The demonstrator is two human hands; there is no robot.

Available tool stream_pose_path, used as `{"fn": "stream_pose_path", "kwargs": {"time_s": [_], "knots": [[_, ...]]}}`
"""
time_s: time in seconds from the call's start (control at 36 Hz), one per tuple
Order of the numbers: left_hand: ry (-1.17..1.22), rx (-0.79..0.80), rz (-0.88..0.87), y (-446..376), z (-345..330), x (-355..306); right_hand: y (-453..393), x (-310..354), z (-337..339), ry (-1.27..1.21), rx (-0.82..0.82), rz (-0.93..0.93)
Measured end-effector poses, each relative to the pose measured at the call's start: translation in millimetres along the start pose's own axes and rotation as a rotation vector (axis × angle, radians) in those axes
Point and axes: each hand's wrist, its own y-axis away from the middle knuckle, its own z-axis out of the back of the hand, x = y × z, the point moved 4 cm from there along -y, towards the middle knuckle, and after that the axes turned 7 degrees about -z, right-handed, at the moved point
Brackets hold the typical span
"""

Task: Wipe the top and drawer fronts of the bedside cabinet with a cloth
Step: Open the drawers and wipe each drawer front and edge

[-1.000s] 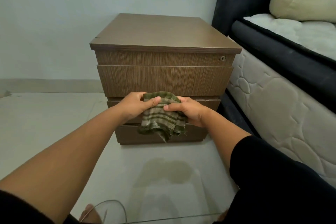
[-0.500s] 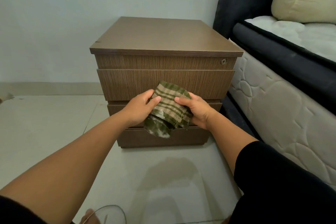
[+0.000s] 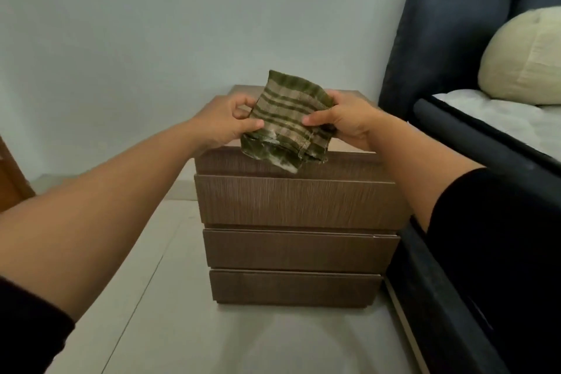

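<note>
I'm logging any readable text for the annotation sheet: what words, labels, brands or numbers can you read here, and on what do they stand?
None: no readable text shows in this view.
The striped cloth, held by the left hand and right hand, bears only stripes.
The bedside cabinet shows plain wood grain on its drawer fronts, no label or brand.
The pillow, wall and bed are unmarked.
</note>
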Motion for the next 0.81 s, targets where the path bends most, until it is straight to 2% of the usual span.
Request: {"fn": "stream_pose_path", "kwargs": {"time_s": [0.14, 0.25, 0.31, 0.36, 0.39, 0.44, 0.5, 0.61, 0.69, 0.81], "knots": [[-0.288, -0.218, -0.060, -37, 28, -3, -35, 32, -6, 0.281, -0.187, 0.136], [-0.335, -0.312, -0.056, -61, 46, 9, -60, 47, -16, 0.553, -0.433, 0.368], [-0.353, -0.357, -0.043, -67, 55, 17, -69, 48, -28, 0.628, -0.471, 0.471], [-0.387, -0.381, 0.001, -70, 64, 31, -77, 40, -42, 0.720, -0.402, 0.520], [-0.401, -0.366, 0.039, -69, 68, 41, -82, 32, -50, 0.777, -0.309, 0.510], [-0.430, -0.302, 0.128, -65, 74, 61, -91, 10, -64, 0.867, -0.080, 0.422], [-0.464, -0.233, 0.157, -59, 76, 74, -94, -7, -72, 0.869, 0.034, 0.332], [-0.335, -0.126, 0.091, -53, 69, 84, -101, -21, -81, 0.848, -0.012, 0.332], [-0.620, 0.010, 0.013, -53, 61, 88, -104, -30, -87, 1.030, 0.004, 0.342], [-0.875, 0.095, 0.023, -55, 58, 93, -111, -34, -90, 1.213, -0.037, 0.174]]}}
